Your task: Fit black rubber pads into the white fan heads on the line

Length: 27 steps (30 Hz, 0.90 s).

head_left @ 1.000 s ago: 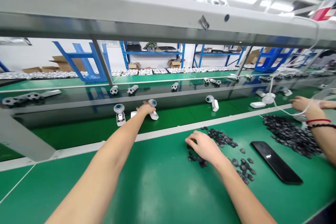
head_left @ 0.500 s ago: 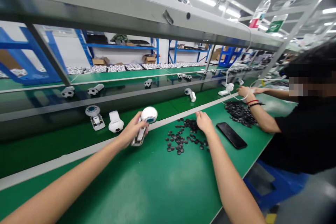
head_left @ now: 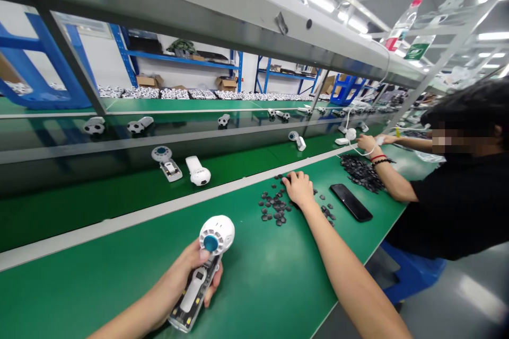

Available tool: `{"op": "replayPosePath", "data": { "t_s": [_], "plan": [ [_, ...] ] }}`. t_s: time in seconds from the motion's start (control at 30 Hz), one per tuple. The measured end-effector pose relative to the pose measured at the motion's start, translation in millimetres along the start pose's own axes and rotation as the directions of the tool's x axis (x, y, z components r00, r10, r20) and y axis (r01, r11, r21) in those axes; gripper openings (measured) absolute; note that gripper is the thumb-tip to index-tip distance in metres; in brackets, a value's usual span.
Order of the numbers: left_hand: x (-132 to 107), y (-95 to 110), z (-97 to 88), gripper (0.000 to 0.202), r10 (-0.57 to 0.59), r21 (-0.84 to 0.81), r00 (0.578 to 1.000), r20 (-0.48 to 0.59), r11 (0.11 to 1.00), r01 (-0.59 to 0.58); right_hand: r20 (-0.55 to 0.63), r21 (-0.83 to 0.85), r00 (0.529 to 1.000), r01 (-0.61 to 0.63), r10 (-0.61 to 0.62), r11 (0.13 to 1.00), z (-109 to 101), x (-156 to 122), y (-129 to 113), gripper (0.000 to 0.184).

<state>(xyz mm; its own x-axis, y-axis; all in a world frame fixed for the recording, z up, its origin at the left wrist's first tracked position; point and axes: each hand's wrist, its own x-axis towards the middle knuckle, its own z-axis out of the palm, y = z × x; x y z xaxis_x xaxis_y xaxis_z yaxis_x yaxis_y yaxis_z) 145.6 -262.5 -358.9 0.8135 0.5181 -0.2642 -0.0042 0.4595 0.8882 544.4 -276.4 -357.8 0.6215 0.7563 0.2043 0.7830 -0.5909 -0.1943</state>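
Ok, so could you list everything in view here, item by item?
handheld device: one, white with clear handle, in the left hand
loose black pieces: dozens, black, scattered on the green bench
heap of black pieces: one, black, further along the bench
phone: one, black, on the bench
other white devices: several, white, on the shelf beyond the bench
co-worker: one, black shirt, at right
left hand: one, holding the device
right hand: one, resting on the black pieces
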Motion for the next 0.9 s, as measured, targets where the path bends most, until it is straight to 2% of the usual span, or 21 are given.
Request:
{"op": "replayPosePath", "data": {
  "t_s": [0.23,0.37,0.47,0.57,0.67,0.77,0.83,0.9],
  "plan": [
    [-6,6,4.1,0.041,0.035,0.016,0.999,0.015,0.999,-0.035,-0.038,-0.07,0.993,-0.117,0.115,0.991,-11,-4,0,0.05],
    [-11,9,4.0,0.041,0.067,-0.028,0.998,0.001,0.997,-0.067,-0.022,-0.055,0.991,-0.134,0.133,0.989,-30,-3,6,0.054],
    [-13,10,5.5,0.041,0.107,-0.061,0.994,-0.025,0.992,-0.109,-0.023,0.006,0.999,-0.042,0.042,0.999,-44,-5,-3,0.058],
    [-14,14,8.9,0.044,0.101,-0.058,0.995,-0.012,0.993,-0.101,0.0,0.112,0.99,0.143,-0.144,0.983,-47,-15,-38,0.063],
    [-17,20,10.4,0.047,0.107,-0.056,0.994,0.011,0.993,-0.106,0.071,0.244,0.927,0.341,-0.368,0.908,-41,-36,-89,0.063],
    [-20,24,7.8,0.047,0.13,-0.071,0.991,-0.01,0.989,-0.13,0.181,0.371,0.816,0.46,-0.549,0.807,-37,-54,-132,0.056],
    [-23,26,4.3,0.045,0.139,-0.088,0.99,-0.005,0.986,-0.139,0.229,0.438,0.758,0.48,-0.611,0.76,-38,-60,-146,0.051],
    [-24,28,-0.1,0.044,0.156,-0.111,0.988,0.01,0.982,-0.154,0.246,0.488,0.737,0.468,-0.63,0.737,-41,-62,-148,0.05]
  ]
}}
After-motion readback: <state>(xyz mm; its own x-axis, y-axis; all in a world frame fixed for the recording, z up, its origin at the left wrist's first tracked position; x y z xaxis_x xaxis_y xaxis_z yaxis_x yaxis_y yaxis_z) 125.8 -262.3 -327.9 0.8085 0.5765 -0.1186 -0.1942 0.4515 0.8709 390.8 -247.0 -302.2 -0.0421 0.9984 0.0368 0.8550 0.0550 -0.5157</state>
